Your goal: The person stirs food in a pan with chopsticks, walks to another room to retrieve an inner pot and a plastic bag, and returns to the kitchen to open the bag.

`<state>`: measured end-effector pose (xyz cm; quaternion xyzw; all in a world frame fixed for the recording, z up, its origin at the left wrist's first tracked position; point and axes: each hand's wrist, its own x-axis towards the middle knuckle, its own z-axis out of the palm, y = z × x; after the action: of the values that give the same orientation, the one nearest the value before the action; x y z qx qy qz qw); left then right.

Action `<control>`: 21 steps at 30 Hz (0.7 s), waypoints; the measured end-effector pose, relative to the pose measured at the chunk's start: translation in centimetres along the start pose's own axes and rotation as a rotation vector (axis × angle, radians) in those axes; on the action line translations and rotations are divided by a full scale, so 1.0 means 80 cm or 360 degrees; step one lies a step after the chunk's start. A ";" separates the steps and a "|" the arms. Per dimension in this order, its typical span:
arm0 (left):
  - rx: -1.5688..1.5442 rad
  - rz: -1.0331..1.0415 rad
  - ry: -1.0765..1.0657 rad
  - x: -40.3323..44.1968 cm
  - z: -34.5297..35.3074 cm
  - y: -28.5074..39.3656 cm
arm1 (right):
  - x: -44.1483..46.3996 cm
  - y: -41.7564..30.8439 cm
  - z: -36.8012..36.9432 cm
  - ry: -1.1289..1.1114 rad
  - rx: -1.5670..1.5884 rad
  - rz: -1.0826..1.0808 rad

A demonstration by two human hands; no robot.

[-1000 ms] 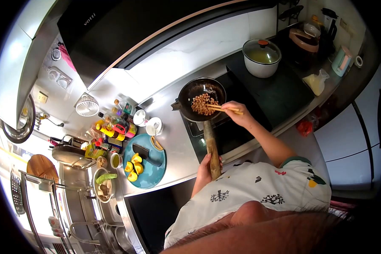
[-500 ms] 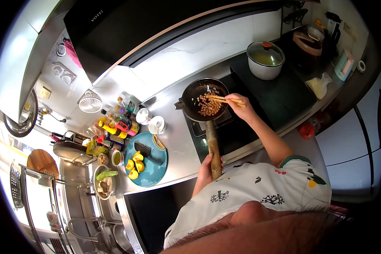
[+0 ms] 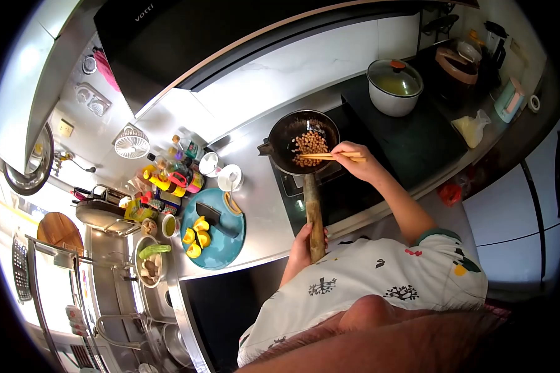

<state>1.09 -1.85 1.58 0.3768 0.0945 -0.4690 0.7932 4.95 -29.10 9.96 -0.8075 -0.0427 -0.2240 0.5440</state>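
A dark frying pan (image 3: 280,146) with a long wooden handle (image 3: 313,211) sits over the cooktop. My left hand (image 3: 301,246) is wrapped round the lower end of that handle. Between the fingers of my right hand (image 3: 356,163) is a pair of wooden chopsticks (image 3: 330,156), held nearly level. Their tips reach into the pan, among small round brown pieces that look like peanuts (image 3: 311,142). These pieces lie bunched in the middle of the pan. The tips seem to touch the near edge of the pile.
Left of the pan, a blue round board (image 3: 221,252) carries a cleaver (image 3: 214,219) and yellow cut pieces (image 3: 193,250). Several bottles (image 3: 162,180) and two white cups (image 3: 230,178) stand behind it. A lidded pot (image 3: 394,93) is at the back right, near a bag (image 3: 471,129).
My right hand has shifted slightly down and left with the chopsticks, whose tips now sit lower in the pan. The brown pieces are gathered more tightly. My left hand keeps its hold.
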 end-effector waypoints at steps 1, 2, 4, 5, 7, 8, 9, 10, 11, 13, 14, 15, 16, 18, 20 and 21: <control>-0.0002 -0.0006 -0.0007 -0.001 0.002 0.001 | -0.002 -0.008 -0.005 -0.0003 -0.0001 0.0006; -0.0003 -0.0011 -0.0005 -0.001 0.002 0.001 | -0.003 -0.014 -0.010 -0.0085 0.0053 0.0033; -0.0018 -0.0042 0.0010 -0.001 0.003 0.002 | -0.004 -0.009 -0.015 -0.0200 0.0063 0.0043; -0.0014 -0.0047 0.0009 -0.001 0.003 0.002 | -0.002 0.006 -0.016 -0.0195 0.0062 0.0046; -0.0024 -0.0037 -0.0008 -0.001 0.004 0.002 | 0.002 0.041 -0.017 -0.0012 -0.0074 0.0046; -0.0026 -0.0034 -0.0011 -0.002 0.003 0.002 | 0.003 0.052 -0.016 0.0136 -0.0113 -0.0025; -0.0011 -0.0024 -0.0013 -0.001 0.002 0.002 | 0.004 0.055 -0.018 0.0253 -0.0158 -0.0102; 0.0004 -0.0013 -0.0010 -0.001 0.002 0.002 | 0.005 0.058 -0.023 0.0269 -0.0077 -0.0063; 0.0000 -0.0007 -0.0002 -0.002 0.002 0.003 | 0.004 0.060 -0.028 0.0285 0.0005 -0.0015; -0.0026 -0.0024 0.0023 -0.004 0.006 0.002 | 0.005 0.055 -0.037 0.0365 0.0064 -0.0003; -0.0026 -0.0032 0.0023 -0.005 0.006 0.002 | 0.005 0.057 -0.038 0.0409 -0.0004 -0.0026; -0.0039 -0.0026 0.0015 -0.005 0.007 0.002 | 0.006 0.059 -0.038 0.0454 -0.0075 -0.0054; -0.0051 -0.0017 0.0005 -0.004 0.007 0.003 | 0.004 0.068 -0.034 0.0415 -0.0007 -0.0023; -0.0052 -0.0019 -0.0011 -0.002 0.005 0.003 | -0.002 0.095 -0.013 0.0349 -0.0027 -0.0117; -0.0053 -0.0020 -0.0023 0.001 0.001 0.001 | -0.009 0.080 0.007 0.0195 0.0005 0.0078; -0.0061 -0.0026 -0.0037 0.002 -0.001 0.000 | -0.011 0.067 0.015 0.0155 0.0048 0.0109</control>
<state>1.22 -1.87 1.44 0.3553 0.0972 -0.4779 0.7975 6.19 -30.03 4.60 -0.7883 0.0081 -0.2436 0.5649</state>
